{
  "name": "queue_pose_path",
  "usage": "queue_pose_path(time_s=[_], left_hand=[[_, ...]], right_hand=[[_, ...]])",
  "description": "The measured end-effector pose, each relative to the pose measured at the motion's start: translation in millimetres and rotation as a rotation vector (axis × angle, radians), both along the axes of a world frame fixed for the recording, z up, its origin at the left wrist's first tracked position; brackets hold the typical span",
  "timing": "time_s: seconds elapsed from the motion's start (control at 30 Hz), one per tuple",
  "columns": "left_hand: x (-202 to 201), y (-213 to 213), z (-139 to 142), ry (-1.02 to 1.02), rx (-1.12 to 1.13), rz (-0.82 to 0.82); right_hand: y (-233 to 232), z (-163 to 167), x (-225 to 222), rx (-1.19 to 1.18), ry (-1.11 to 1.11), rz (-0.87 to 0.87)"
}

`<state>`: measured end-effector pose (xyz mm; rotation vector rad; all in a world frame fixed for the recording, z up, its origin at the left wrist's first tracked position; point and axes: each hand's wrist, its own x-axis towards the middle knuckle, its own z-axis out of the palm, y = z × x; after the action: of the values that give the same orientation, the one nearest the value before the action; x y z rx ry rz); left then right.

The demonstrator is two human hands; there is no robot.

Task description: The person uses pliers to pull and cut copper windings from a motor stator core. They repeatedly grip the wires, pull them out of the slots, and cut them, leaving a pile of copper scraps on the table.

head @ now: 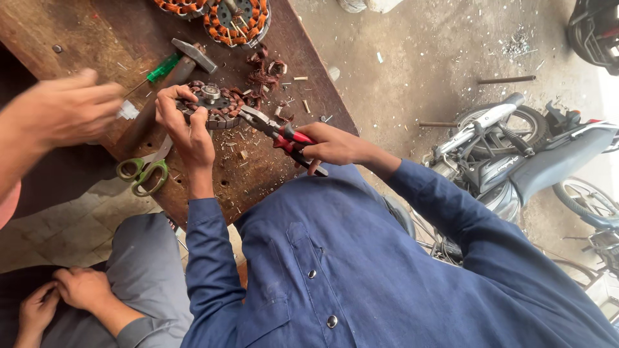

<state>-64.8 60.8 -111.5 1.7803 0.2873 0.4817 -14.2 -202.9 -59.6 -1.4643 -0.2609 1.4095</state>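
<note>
**Hands gripping a round stator and pliers at a workbench**

A round metal stator (216, 103), ringed with copper-wound poles and with a shiny hub in its middle, lies on a worn brown wooden bench (97, 32), a little left of centre in the upper half of the frame. The left hand (184, 125), in a blue sleeve, curls over the stator's left edge, fingers pressed together on its rim. The right hand (332, 147), just right of centre, is wrapped tight round the red-and-black handles of a pair of pliers (277, 133), whose nose touches the stator's right side. Whether the nose bites on wire is too small to tell.

Scraps of stripped copper wire (265, 71) lie just above the stator. A hammer (169, 87) slants across the bench to its left, beside a green-handled screwdriver (158, 69). Green-handled scissors (143, 171) rest at the bench's lower left edge. A second wound stator (237, 20) sits at the top edge.

Another person's hand (61, 109) reaches in, blurred, from the left. At lower left, someone in grey has two hands (61, 299) clasped together. A motorcycle (509, 154) stands on dusty ground at right.
</note>
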Motion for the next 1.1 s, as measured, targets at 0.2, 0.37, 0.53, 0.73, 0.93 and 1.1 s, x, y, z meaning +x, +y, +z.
queue_pose_path(time_s=[0.2,0.37,0.53,0.73,0.93,1.1], left_hand=[[9,-10,1,0.036,0.155,0.083],[11,-6,-2,0.064,0.227,0.045],[1,17,-3,0.028,0.467,-0.184],[1,25,-2,0.048,0.589,-0.259],[1,22,-4,0.017,0.574,-0.232],[0,24,-4,0.048,0.566,-0.243]], right_hand=[[-5,-1,21,-0.059,0.085,0.079],[0,2,50,-0.107,0.164,0.202],[11,15,89,-0.146,0.308,0.288],[30,33,101,-0.228,-0.01,0.581],[32,35,104,-0.244,0.169,0.456],[26,27,103,-0.28,0.19,0.385]])
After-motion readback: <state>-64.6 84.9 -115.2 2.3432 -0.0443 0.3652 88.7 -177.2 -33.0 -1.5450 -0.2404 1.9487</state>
